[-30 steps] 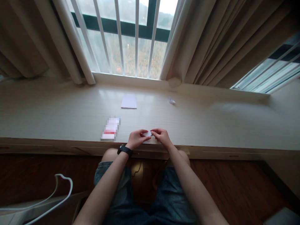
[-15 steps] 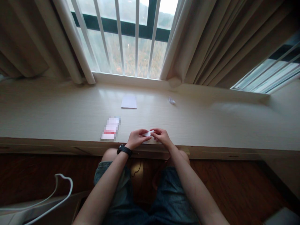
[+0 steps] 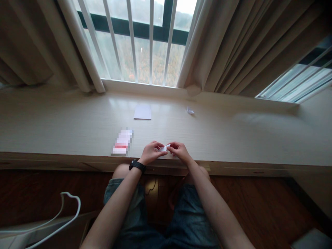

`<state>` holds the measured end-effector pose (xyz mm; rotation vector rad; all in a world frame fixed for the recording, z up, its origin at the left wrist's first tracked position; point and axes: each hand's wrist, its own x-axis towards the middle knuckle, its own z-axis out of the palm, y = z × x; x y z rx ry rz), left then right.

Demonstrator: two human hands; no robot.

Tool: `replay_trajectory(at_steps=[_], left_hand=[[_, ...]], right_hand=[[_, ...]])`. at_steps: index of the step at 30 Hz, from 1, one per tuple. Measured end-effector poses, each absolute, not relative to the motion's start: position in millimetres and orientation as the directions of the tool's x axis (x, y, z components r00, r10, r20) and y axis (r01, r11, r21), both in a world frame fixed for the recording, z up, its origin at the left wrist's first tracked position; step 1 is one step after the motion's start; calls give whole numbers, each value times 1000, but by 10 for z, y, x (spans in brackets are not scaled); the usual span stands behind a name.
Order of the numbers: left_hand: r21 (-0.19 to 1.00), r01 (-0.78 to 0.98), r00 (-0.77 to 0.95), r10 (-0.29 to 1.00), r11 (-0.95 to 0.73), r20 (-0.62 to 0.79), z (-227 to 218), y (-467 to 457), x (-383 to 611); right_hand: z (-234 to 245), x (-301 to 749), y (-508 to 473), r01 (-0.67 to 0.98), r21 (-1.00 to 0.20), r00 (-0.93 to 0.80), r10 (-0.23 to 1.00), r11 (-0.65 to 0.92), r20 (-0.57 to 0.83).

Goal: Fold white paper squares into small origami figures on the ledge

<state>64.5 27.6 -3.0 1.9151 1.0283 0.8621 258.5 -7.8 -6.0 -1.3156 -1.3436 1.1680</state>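
Observation:
My left hand (image 3: 151,152) and my right hand (image 3: 179,151) meet at the front edge of a pale wooden ledge (image 3: 64,124). Both pinch a small piece of white paper (image 3: 164,148) between their fingertips, just above the ledge. A black watch (image 3: 137,165) sits on my left wrist. Both forearms reach up from my lap, over denim shorts.
A white paper sheet (image 3: 142,112) lies farther back on the ledge. A small crumpled white scrap (image 3: 190,111) lies to its right. A blurred red-and-white packet (image 3: 122,142) rests left of my hands. Curtains and a barred window stand behind. A white cable (image 3: 64,214) loops at lower left.
The small paper has tilted up a little between my fingers and my hands have shifted slightly. Nothing else has moved.

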Motion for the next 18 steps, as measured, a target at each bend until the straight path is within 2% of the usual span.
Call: replay_trajectory(at_steps=[8,18], left_hand=[[942,256,518,854,-215,54,-15,310,598],[981,155,555,832,-114,9,21,331,601]], right_hand=[[-54,2573,-92,161,-987,-107,994,-16,-33],[-23,2587,-75,145,-989,-106,993,-29,-44]])
